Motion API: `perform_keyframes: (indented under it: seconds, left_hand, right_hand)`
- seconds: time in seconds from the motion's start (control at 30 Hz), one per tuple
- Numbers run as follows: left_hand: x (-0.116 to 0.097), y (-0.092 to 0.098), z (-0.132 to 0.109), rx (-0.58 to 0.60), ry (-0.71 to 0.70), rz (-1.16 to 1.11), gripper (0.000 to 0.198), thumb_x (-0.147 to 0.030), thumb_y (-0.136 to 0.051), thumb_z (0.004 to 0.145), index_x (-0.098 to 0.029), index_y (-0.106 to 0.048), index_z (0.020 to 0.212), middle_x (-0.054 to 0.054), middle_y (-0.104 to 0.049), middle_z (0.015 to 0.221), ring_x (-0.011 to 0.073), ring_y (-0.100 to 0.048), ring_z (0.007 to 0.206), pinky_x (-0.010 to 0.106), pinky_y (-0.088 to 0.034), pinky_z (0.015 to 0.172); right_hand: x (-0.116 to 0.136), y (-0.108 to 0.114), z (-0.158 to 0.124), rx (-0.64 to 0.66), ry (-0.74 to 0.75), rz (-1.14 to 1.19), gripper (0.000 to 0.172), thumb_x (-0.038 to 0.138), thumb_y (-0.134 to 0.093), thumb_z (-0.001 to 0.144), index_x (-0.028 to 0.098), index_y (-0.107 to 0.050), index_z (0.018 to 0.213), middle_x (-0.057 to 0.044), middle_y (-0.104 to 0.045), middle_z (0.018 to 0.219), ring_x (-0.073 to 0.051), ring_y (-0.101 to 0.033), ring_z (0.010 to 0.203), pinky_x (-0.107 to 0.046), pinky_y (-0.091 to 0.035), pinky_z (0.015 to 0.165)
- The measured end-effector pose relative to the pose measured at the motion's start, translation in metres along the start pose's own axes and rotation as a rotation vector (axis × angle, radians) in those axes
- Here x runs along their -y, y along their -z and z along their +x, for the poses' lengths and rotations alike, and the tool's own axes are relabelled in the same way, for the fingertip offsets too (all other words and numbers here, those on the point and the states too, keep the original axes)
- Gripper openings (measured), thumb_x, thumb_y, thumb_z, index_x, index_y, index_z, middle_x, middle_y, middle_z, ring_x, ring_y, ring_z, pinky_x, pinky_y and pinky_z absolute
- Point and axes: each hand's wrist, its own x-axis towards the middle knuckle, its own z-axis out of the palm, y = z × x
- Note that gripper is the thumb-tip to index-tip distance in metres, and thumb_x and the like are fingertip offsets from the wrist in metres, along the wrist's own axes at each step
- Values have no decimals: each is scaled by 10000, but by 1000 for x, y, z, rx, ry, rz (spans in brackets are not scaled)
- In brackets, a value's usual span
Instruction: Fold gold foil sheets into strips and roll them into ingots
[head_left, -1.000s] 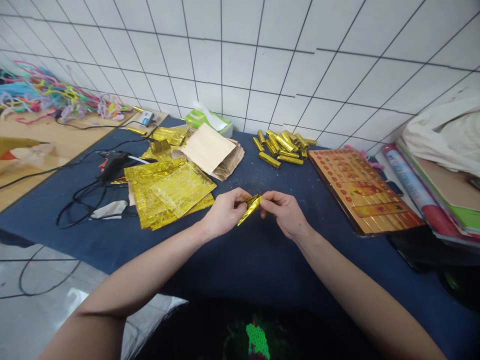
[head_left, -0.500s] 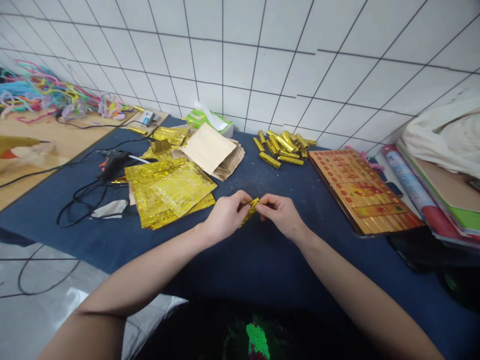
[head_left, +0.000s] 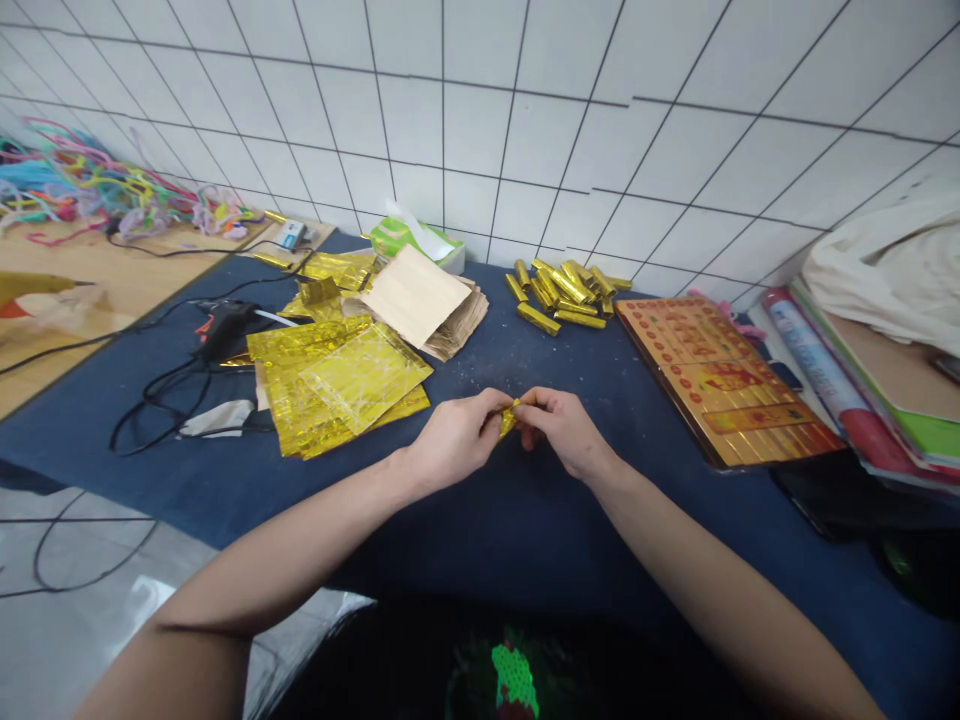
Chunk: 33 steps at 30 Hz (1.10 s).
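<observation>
Between my fingertips is a small piece of gold foil paper [head_left: 509, 419], partly hidden by both hands. My left hand [head_left: 459, 436] pinches it from the left, thumb and fingers closed. From the right, my right hand [head_left: 561, 428] pinches its upper end. Both hands are just above the dark blue cloth [head_left: 480, 530]. To the left lie flat gold foil sheets [head_left: 352, 385], overlapping one another. Behind them rests a stack of tan paper squares [head_left: 420, 300]. Several rolled gold foil tubes [head_left: 570, 290] lie in a pile near the wall.
A black glue gun [head_left: 225, 328] with its cord lies at left. A green tissue pack [head_left: 412, 240] stands by the wall. On the right are a stack of red-gold printed paper [head_left: 727, 380], books and a white cloth bag [head_left: 892, 270]. Colourful pipe cleaners [head_left: 112, 185] cover the far left.
The fingers have closed further over the gold foil piece, so less of it shows. My left hand has shifted slightly down; the items on the table have stayed in place.
</observation>
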Motion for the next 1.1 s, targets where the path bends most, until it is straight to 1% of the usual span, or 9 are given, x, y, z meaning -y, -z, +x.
perform_keyframes:
  seconds: [0.1, 0.23, 0.37, 0.57, 0.67, 0.77, 0.9, 0.97, 1.1]
  left_hand:
    - [-1, 3, 1, 33, 12, -65, 292, -145, -386, 825, -170, -534, 1075, 28, -676, 914, 133, -642, 768, 249, -489, 698]
    - [-3, 6, 2, 90, 40, -219, 324, -143, -381, 822, -157, -526, 1112, 39, -668, 993, 130, -635, 811, 247, -491, 721]
    - [-3, 5, 3, 159, 47, -351, 388, -102, -421, 772, -144, -503, 1149, 52, -663, 1013, 136, -642, 811, 254, -504, 724]
    - [-2, 8, 3, 230, -2, -305, 551, -22, -411, 694, -175, -462, 1222, 45, -643, 1060, 147, -634, 881, 272, -496, 795]
    - [-4, 13, 4, 269, -33, -234, 589, -14, -408, 690, -188, -440, 1251, 40, -635, 1072, 156, -623, 918, 276, -483, 816]
    - [-8, 17, 4, 302, -80, -188, 596, -12, -400, 702, -189, -420, 1271, 36, -635, 1059, 156, -614, 925, 273, -477, 813]
    - [-11, 18, 3, 305, -128, -176, 596, -4, -370, 720, -183, -397, 1288, 36, -629, 1053, 142, -608, 912, 267, -473, 814]
    - [-11, 16, 2, 299, -137, -159, 602, -7, -363, 729, -166, -363, 1310, 63, -604, 1114, 155, -591, 975, 286, -462, 854]
    - [-9, 9, -1, 277, -131, -113, 629, -24, -364, 743, -124, -273, 1358, 133, -507, 1263, 196, -511, 1134, 348, -416, 952]
  right_hand:
    - [2, 1, 0, -14, -14, 82, 124, 259, -606, 662, 158, -569, 599, 42, -526, 490, -67, -448, 376, -206, -340, 383]
    - [4, 4, 1, -34, -29, 175, 147, 269, -624, 639, 156, -570, 561, 60, -477, 426, -55, -401, 341, -198, -304, 358]
    - [2, 5, 2, -37, -63, 262, 159, 273, -647, 616, 163, -557, 543, 75, -446, 398, -46, -363, 312, -200, -275, 350]
    - [3, 8, 3, 13, -153, 327, 127, 238, -636, 585, 166, -547, 531, 76, -434, 388, -46, -348, 302, -207, -265, 351]
    - [4, 12, 4, 51, -195, 355, 124, 225, -632, 574, 165, -535, 525, 75, -436, 397, -46, -350, 304, -208, -270, 352]
    - [3, 13, 5, 61, -199, 380, 125, 225, -632, 581, 164, -533, 535, 73, -442, 407, -44, -350, 308, -206, -275, 353]
    - [2, 9, 4, -38, -150, 336, 137, 241, -630, 589, 166, -529, 535, 77, -428, 388, -40, -336, 291, -197, -253, 326]
    - [2, 5, 4, -96, -119, 301, 150, 254, -629, 593, 167, -525, 527, 73, -436, 388, -42, -342, 283, -195, -248, 309]
    - [2, -1, 2, -186, -47, 261, 159, 268, -623, 610, 165, -529, 534, 57, -478, 422, -46, -378, 290, -189, -260, 288]
